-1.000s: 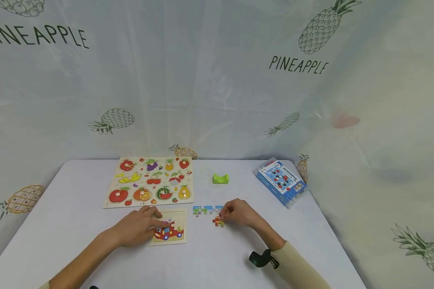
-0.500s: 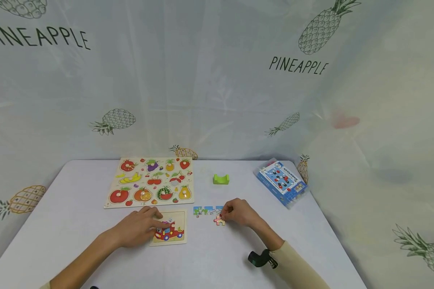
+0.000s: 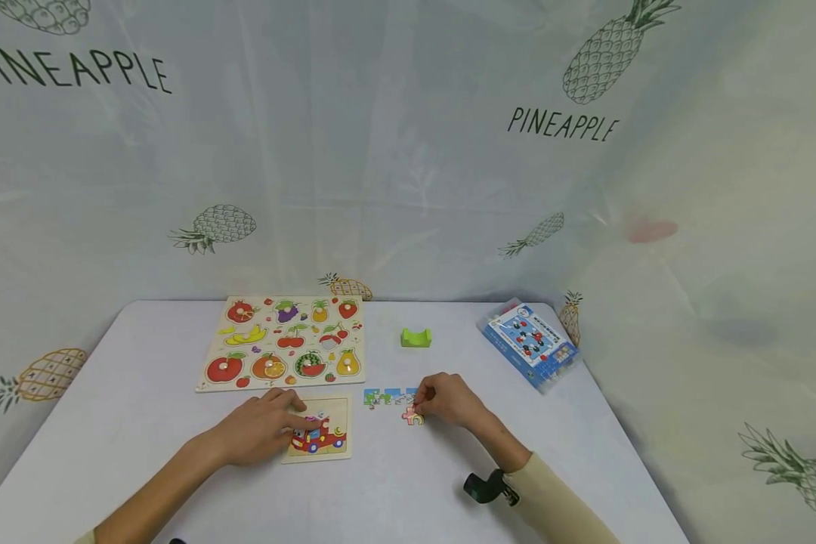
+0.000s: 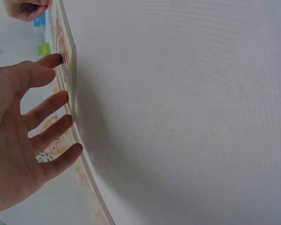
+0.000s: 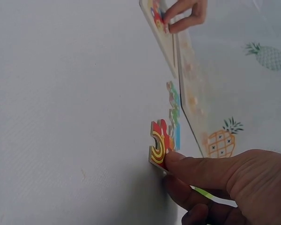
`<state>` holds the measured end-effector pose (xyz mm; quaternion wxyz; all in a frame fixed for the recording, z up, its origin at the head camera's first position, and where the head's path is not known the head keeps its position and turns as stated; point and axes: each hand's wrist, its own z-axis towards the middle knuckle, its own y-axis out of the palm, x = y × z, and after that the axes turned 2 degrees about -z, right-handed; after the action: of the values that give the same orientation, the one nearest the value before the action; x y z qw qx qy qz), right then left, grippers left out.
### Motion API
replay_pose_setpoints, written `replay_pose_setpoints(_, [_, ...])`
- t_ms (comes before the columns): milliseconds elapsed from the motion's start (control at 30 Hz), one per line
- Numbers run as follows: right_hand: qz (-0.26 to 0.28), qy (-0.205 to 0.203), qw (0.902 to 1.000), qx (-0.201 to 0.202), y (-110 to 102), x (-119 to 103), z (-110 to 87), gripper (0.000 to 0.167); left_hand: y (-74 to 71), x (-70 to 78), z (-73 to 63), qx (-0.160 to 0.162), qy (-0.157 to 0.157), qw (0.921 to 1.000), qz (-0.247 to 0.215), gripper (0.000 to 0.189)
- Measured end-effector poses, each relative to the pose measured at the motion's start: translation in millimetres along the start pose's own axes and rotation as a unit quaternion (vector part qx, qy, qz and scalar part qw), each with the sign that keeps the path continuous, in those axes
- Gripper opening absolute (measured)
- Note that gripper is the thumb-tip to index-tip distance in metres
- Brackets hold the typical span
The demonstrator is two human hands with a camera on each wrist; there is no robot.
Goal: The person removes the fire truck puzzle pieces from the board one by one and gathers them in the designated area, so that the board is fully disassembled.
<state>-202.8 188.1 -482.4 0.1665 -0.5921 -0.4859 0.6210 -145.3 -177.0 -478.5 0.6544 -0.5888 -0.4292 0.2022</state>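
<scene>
My right hand [image 3: 451,400] pinches a red jigsaw piece [image 5: 159,143] with a yellow swirl between thumb and fingers. In the head view that piece is tilted and pale with glare, just below a row of blue and green jigsaw pieces [image 3: 383,397]. My left hand [image 3: 257,428] lies over the left side of a small wooden puzzle board [image 3: 336,406] showing a red fire truck. Its index finger touches the truck picture. The left wrist view shows the left fingers [image 4: 49,111] spread and nearly straight along the board's edge.
Behind the left hand lies a large fruit puzzle board [image 3: 211,374] with knobbed pieces. A green curved block [image 3: 416,339] sits at the back middle, and a blue box in clear wrap [image 3: 530,344] at the back right. A pineapple-print curtain [image 3: 408,151] hangs behind the table.
The red jigsaw piece has tilted in my right fingers, and its face looks paler than a second ago. My left hand stays in place on the fire truck board.
</scene>
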Motion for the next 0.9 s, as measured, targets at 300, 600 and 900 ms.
replay_pose_setpoints(300, [-0.006, -0.005, 0.9999, 0.007, 0.1, 0.3, -0.8, 0.010, -0.5, -0.2, -1.3, 0.012, 0.007, 0.9999, -0.003, 0.045])
replay_pose_setpoints(600, [-0.014, 0.009, 0.9999, -0.001, 2.9, 1.1, -2.6, 0.015, -1.8, -0.2, -2.7, 0.010, 0.007, 0.9999, -0.012, 0.043])
replay_pose_setpoints(900, [-0.030, 0.009, 0.9995, -0.002, 1.8, -0.3, -5.4, 0.014, -0.2, -0.8, -2.0, 0.008, 0.006, 0.9999, -0.008, 0.045])
